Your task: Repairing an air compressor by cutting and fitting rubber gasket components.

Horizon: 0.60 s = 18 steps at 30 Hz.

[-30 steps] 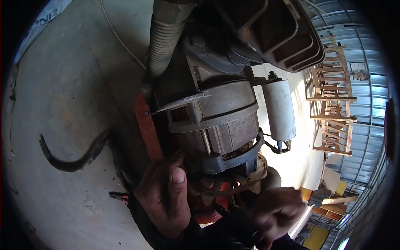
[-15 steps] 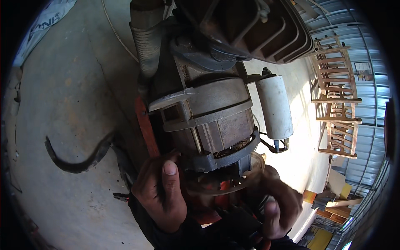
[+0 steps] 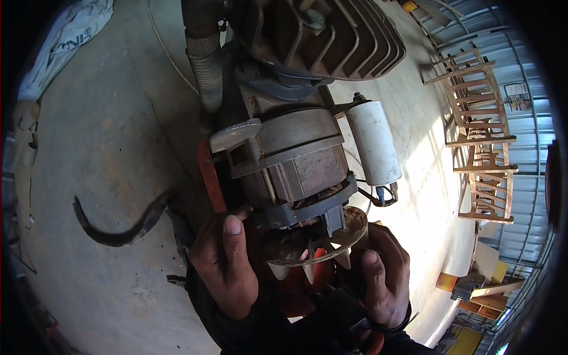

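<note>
A tan, ring-shaped cooling fan (image 3: 350, 228) with pointed blades sits tilted at the near end of a grimy electric motor (image 3: 296, 171). My left hand (image 3: 228, 260) is at the fan's left, fingers curled and thumb laid along them. Its index fingertip reaches the motor's dark end bracket (image 3: 305, 210); whatever lies inside the fingers is hidden. At the fan's right rim, my right hand (image 3: 383, 275) is closed, with its fingers partly hidden behind the rim and its thumb raised. Below that hand shows a red handle (image 3: 373, 343), mostly out of sight.
A finned cylinder head (image 3: 331, 38) tops the motor, with a ribbed hose (image 3: 204, 65) on its left and a white cylindrical capacitor (image 3: 374, 142) on its right. A curved black strip (image 3: 118, 236) lies on the concrete floor. Stacked wooden frames (image 3: 482, 142) stand at right.
The fan's tilt has changed, and its blades now show more plainly. My right hand, smeared before, has turned more upright beside the rim. My left hand holds much the same pose. The whole view has shifted slightly.
</note>
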Available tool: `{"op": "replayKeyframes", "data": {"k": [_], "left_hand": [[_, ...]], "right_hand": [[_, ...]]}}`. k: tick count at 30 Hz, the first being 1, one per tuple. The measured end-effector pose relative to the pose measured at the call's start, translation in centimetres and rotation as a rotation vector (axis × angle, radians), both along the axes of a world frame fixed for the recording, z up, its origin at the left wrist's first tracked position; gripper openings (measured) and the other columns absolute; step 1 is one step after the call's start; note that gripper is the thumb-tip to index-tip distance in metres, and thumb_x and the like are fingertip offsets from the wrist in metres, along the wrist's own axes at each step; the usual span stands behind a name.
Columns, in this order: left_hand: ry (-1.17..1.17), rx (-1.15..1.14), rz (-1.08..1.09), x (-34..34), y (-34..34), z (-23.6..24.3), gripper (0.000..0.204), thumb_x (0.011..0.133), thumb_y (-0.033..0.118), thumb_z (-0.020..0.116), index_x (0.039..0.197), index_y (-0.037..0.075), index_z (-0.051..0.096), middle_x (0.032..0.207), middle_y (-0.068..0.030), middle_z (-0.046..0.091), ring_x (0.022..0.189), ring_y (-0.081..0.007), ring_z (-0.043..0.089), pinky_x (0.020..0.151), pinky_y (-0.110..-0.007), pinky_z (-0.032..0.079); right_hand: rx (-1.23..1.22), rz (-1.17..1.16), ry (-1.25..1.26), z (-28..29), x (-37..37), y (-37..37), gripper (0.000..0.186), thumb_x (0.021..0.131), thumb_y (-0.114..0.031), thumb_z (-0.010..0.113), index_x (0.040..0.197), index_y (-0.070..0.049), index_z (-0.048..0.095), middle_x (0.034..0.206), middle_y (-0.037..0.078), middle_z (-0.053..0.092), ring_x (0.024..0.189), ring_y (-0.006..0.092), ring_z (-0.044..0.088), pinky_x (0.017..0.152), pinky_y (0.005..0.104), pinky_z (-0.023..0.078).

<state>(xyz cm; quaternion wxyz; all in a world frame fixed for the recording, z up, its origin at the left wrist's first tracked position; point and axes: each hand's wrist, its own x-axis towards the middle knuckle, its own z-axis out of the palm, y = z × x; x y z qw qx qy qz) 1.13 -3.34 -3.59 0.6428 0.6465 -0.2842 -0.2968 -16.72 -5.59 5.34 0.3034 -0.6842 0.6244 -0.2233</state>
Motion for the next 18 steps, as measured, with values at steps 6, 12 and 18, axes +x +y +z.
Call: {"op": "replayKeyframes", "data": {"k": [6, 12, 18], "left_hand": [[0.116, 0.093, 0.036, 0.3, 0.2, 0.4, 0.053, 0.102, 0.034, 0.037, 0.091, -0.006, 0.070, 0.085, -0.0125, 0.067, 0.078, -0.0185, 0.057, 0.075, -0.030, 0.042], [0.088, 0.156, 0.008, 0.4, 0.4, 0.0, 0.069, 0.102, 0.046, 0.028, 0.091, -0.008, 0.070, 0.091, -0.0149, 0.069, 0.089, -0.0207, 0.061, 0.089, -0.031, 0.042], [0.125, 0.109, 0.024, 0.5, 0.7, -1.5, 0.068, 0.102, 0.045, 0.029, 0.092, -0.009, 0.069, 0.092, -0.0162, 0.069, 0.090, -0.0212, 0.061, 0.089, -0.031, 0.042]], "right_hand": [[-0.146, 0.604, -0.158, 2.3, -0.2, 0.4, 0.051, 0.090, -0.042, 0.053, 0.093, 0.007, 0.068, 0.092, 0.024, 0.066, 0.085, 0.0259, 0.064, 0.077, 0.0333, 0.050], [0.056, 0.731, -0.267, 2.5, -0.5, 0.5, 0.043, 0.091, -0.030, 0.058, 0.102, 0.011, 0.064, 0.100, 0.029, 0.064, 0.080, 0.0324, 0.068, 0.071, 0.0341, 0.054], [0.082, -0.259, -0.310, -0.3, -0.1, 0.0, 0.037, 0.089, -0.029, 0.054, 0.095, 0.005, 0.065, 0.087, 0.021, 0.067, 0.077, 0.0209, 0.066, 0.071, 0.0307, 0.051]]}}
